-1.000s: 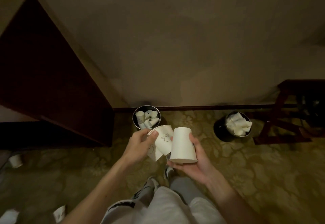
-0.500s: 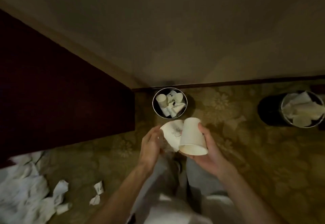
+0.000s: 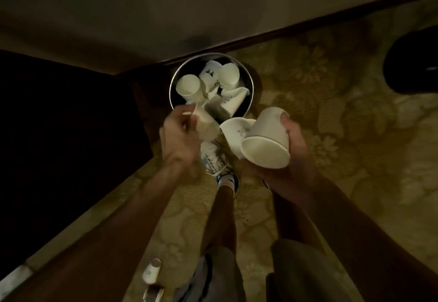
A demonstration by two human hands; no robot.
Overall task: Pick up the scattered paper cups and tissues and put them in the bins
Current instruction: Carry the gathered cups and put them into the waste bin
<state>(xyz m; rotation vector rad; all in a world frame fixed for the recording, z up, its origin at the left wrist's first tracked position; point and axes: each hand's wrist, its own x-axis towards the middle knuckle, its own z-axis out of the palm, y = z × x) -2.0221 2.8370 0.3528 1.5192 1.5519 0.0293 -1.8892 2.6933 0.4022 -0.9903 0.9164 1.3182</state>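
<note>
Head view, looking steeply down at the floor. A plain beige wall fills the upper field and meets a green carpet with a pale floral pattern along a dark skirting board. A large piece of dark wooden furniture occupies the left side. Both bare forearms reach forward from the lower edge. A round bin with a bright metal rim stands on the carpet against the skirting board, just beside the furniture; it holds a loose heap of white paper cups lying at various angles, some with a small printed figure. A second, dark bin is cut off by the right edge, well apart from the first. The right hand is near the first bin's near-right side, fingers and thumb curled round a plain cup that is tilted with its mouth toward the camera; a printed cup sits touching it on the left, also carried by this hand. The left hand, blurred, has its fingers closed on a third cup at the near rim of the first bin. A white laced shoe shows on the carpet between the hands. One further small cup lies on the carpet near the lower edge, beneath the left forearm.
</note>
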